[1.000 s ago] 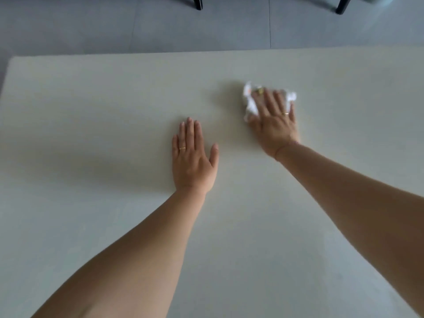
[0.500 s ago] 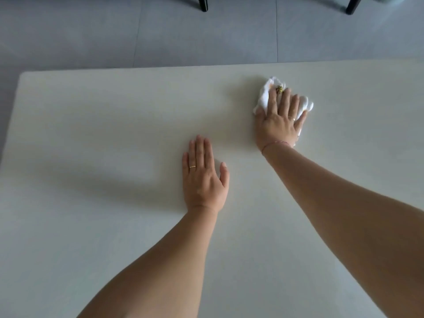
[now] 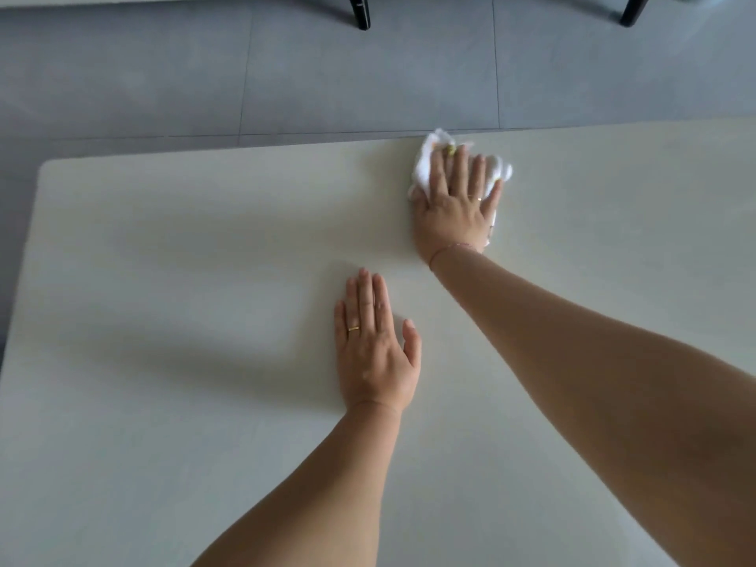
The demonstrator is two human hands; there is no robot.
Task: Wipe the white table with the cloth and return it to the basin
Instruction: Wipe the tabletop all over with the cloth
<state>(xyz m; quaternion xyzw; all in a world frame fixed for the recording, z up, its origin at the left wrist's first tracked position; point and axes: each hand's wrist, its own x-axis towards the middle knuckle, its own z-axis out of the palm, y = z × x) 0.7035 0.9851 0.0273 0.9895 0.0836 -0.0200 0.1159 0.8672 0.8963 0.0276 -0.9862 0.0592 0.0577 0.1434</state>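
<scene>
The white table (image 3: 163, 280) fills most of the view. A crumpled white cloth (image 3: 425, 165) lies at the table's far edge, right of centre. My right hand (image 3: 456, 206) lies flat on top of the cloth with fingers spread, pressing it onto the tabletop. Cloth shows past the fingertips and beside the little finger. My left hand (image 3: 374, 349) rests palm down on the bare table, nearer to me and left of the right hand, holding nothing. No basin is in view.
Beyond the table's far edge is a grey tiled floor (image 3: 245, 75). Two dark furniture legs stand on it at the top, one (image 3: 360, 12) near the middle and another (image 3: 632, 10) to the right. The table's rounded far-left corner (image 3: 45, 165) is visible.
My right hand has pushed the cloth away from me, up to the table's far edge. The view has tilted up, showing more floor. My left hand stays flat on the table.
</scene>
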